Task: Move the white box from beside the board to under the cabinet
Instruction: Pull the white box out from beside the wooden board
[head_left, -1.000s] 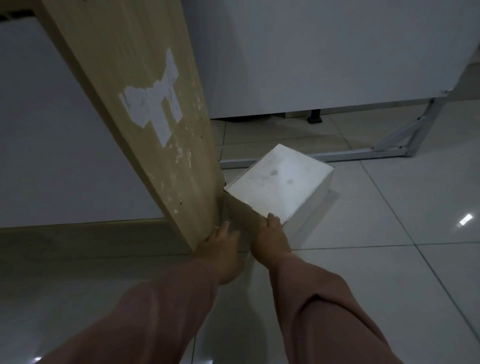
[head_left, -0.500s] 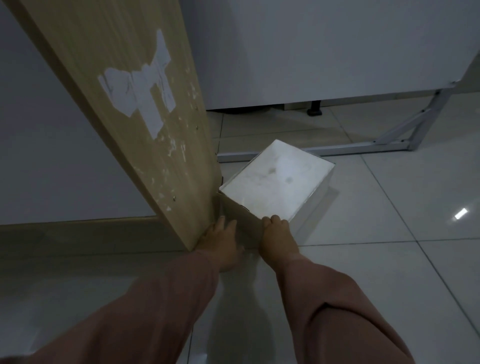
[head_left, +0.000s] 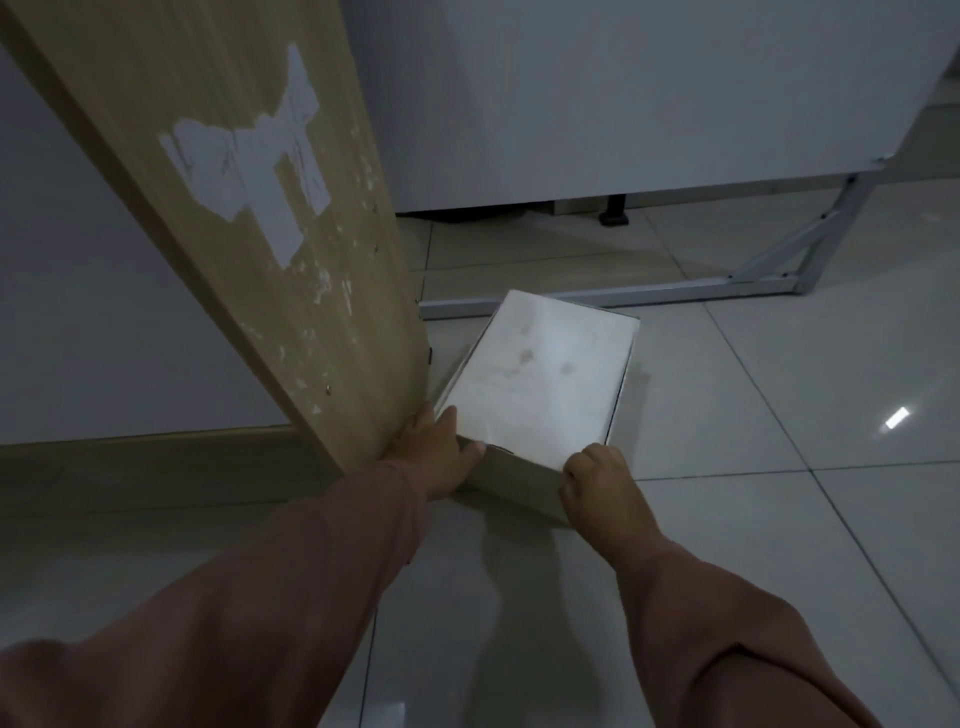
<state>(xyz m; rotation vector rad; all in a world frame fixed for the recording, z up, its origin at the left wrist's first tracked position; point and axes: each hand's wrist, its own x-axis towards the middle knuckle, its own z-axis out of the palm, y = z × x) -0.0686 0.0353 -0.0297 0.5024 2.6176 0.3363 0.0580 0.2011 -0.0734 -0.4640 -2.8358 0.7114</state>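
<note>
The white box (head_left: 545, 374) sits on the tiled floor, its left side close to the foot of the leaning wooden board (head_left: 249, 218). My left hand (head_left: 439, 452) grips the box's near left corner, thumb on the lid. My right hand (head_left: 602, 493) holds the near right corner, fingers curled over the edge. The white cabinet (head_left: 623, 93) stands beyond the box, with a dark gap beneath it.
A white metal frame (head_left: 675, 296) lies on the floor between the box and the cabinet, with a diagonal brace at the right. A small black foot (head_left: 614, 215) stands under the cabinet. A white wall with a skirting strip runs at the left.
My hands have spread apart from the box's near corner to its two near corners. The box has turned so that its long side points toward the cabinet.
</note>
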